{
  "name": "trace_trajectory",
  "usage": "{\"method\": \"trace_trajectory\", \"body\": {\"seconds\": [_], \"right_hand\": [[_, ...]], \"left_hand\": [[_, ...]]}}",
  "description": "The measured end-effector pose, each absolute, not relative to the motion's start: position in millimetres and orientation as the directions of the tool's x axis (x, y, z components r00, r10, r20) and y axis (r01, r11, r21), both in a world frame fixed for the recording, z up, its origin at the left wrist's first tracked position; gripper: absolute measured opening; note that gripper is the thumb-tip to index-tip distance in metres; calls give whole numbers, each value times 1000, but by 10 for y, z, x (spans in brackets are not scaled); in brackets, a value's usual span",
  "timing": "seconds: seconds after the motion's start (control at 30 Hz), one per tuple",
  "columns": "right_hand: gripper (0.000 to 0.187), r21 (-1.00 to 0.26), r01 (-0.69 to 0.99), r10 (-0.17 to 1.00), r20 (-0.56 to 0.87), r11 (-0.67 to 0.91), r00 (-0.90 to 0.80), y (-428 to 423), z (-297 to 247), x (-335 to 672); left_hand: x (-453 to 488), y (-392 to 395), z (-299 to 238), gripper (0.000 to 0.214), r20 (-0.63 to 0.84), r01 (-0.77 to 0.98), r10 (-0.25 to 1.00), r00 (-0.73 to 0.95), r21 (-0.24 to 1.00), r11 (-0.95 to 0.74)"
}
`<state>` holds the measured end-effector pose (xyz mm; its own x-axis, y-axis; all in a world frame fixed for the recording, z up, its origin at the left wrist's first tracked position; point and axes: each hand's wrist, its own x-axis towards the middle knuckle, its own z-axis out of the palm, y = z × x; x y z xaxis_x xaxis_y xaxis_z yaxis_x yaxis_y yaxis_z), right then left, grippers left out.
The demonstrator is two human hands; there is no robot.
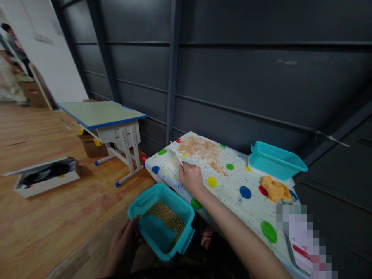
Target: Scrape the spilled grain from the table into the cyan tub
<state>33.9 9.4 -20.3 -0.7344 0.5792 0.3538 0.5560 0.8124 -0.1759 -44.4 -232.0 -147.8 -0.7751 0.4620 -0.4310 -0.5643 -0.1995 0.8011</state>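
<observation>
At one o'clock from squarish turquoise plastic tub [187,240], gripped seemingly for steadiness by left hand [123,236], clasps slim white stick [176,154] in right hand [192,176].

1. White table under a balloon-print cover [224,199].
2. Far left on it: scattered tan beans [200,148].
3. Far right: turquoise plastic bin [276,162].
4. Just nearer, right: crumpled orange cloth [275,189].
</observation>
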Motion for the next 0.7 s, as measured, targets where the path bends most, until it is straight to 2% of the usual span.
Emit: {"method": "trace_trajectory", "body": {"seconds": [0.17, 0.37, 0.53, 0.7], "right_hand": [[26, -257, 518, 578, 401, 816, -711, 206, -185, 293], [32, -499, 466, 679, 458, 731, -574, 302, -134, 427], [23, -725, 322, 733, 360, 609, -577, 318, -288, 467], [15, -828, 281, 781, 266, 486, -565, 515, -378, 351]], "left_hand": [[-445, -2341, -1479, 60, -434, -572, 461, -774, 792, -213], [-431, -2350, -1522, 55, -419, -561, 465, -780, 798, -222], [-430, -2350, -1524, 49, -410, -554, 476, -778, 806, -210], [-413, -2319, -1474, 54, -420, -560, 449, -789, 793, -241]]}}
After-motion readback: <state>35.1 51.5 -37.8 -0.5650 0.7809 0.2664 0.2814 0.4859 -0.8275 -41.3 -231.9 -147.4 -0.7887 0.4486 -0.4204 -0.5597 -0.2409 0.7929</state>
